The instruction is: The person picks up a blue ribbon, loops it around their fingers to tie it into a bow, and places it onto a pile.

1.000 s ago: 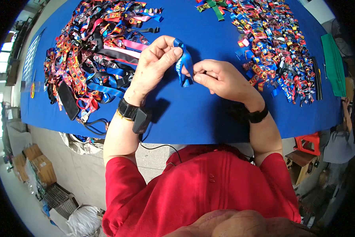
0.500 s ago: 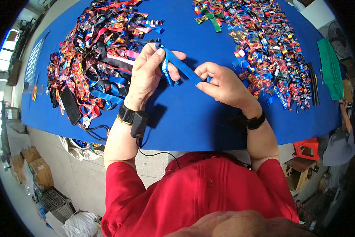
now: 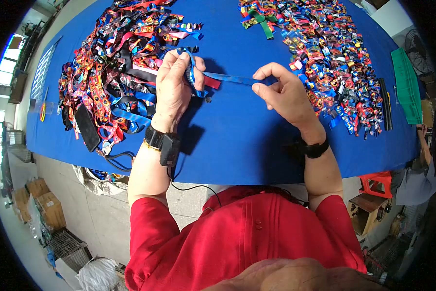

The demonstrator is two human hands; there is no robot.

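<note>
A blue ribbon strap (image 3: 230,78) is stretched level between my two hands above the blue table (image 3: 237,140). My left hand (image 3: 172,87) grips its looped end, which curls around my fingers, with a red patch showing just right of that hand. My right hand (image 3: 283,92) pinches the other end between thumb and forefinger. A black band with a small device sits on my left wrist, and a black band on my right wrist.
A big heap of mixed coloured straps (image 3: 116,63) lies left of my hands. Another heap of short folded ribbon pieces (image 3: 329,58) lies to the right. Green cloth (image 3: 406,85) is at the table's right end. Cardboard boxes (image 3: 45,208) and a red stool (image 3: 375,182) stand on the floor.
The blue strap was bunched between my hands a second ago. My hands have drawn apart and moved farther onto the table, pulling the strap out straight.
</note>
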